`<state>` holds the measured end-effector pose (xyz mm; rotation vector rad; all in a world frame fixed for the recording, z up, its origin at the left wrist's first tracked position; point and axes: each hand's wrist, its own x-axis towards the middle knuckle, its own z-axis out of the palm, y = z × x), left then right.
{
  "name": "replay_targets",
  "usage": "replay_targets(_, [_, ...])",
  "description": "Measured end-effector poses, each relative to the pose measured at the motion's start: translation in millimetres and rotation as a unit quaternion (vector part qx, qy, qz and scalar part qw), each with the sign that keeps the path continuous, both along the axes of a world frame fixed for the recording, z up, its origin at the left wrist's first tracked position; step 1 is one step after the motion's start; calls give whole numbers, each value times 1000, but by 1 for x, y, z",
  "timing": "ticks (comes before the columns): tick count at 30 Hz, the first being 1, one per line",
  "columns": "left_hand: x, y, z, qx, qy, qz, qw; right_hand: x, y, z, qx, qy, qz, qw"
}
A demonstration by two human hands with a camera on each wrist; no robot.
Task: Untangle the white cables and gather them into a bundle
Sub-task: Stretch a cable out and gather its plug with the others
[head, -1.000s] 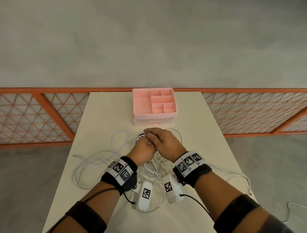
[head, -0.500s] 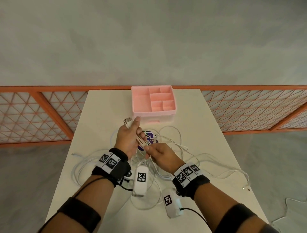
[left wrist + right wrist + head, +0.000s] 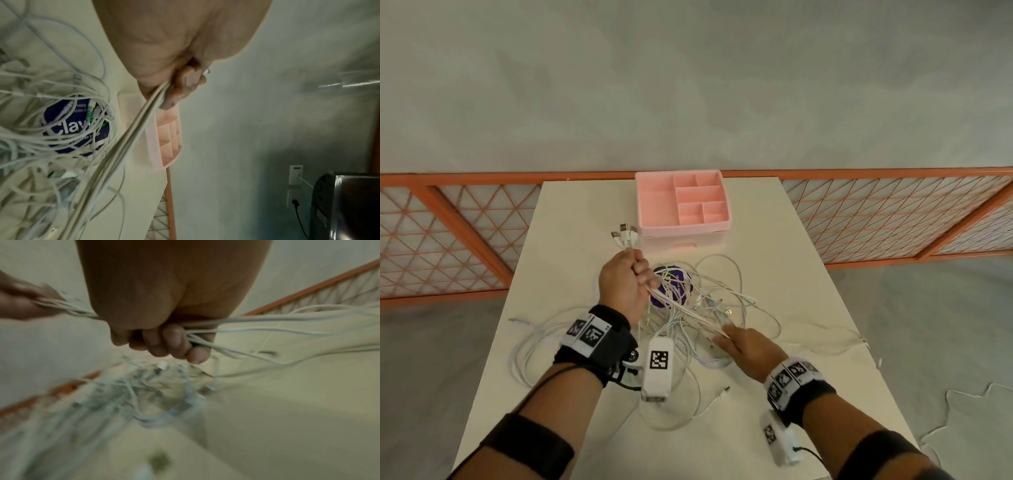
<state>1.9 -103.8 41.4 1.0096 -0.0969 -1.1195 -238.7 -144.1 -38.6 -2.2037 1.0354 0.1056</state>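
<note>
A tangle of white cables (image 3: pixel 709 301) lies in the middle of the cream table (image 3: pixel 571 219). My left hand (image 3: pixel 628 277) grips a bunch of them near their USB plugs (image 3: pixel 624 234), which stick out above the fist. In the left wrist view the strands (image 3: pixel 131 139) run taut from the curled fingers (image 3: pixel 185 84). These strands stretch down and right to my right hand (image 3: pixel 736 341), whose fingers (image 3: pixel 174 344) are curled round the cables (image 3: pixel 267 319) in the right wrist view. Loose loops (image 3: pixel 530 346) trail left and right.
A pink compartment organiser (image 3: pixel 683 204) stands at the table's far middle. A purple round label (image 3: pixel 671 287) lies under the tangle. An orange lattice railing (image 3: pixel 893 219) runs behind the table. One cable end (image 3: pixel 863 341) hangs near the right edge.
The hands have parted. My left hand has risen towards the far left with the plug ends, and my right hand has slid back along the strands towards me, pulling them taut.
</note>
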Motion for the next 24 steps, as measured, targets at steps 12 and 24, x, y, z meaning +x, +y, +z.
replay_targets(12, [-23, 20, -29, 110, -97, -151, 978, -96, -4, -24, 86, 55, -137, 985])
replay_targets(24, [-2, 16, -22, 114, -130, -100, 980, -52, -28, -11, 217, 67, -50, 973])
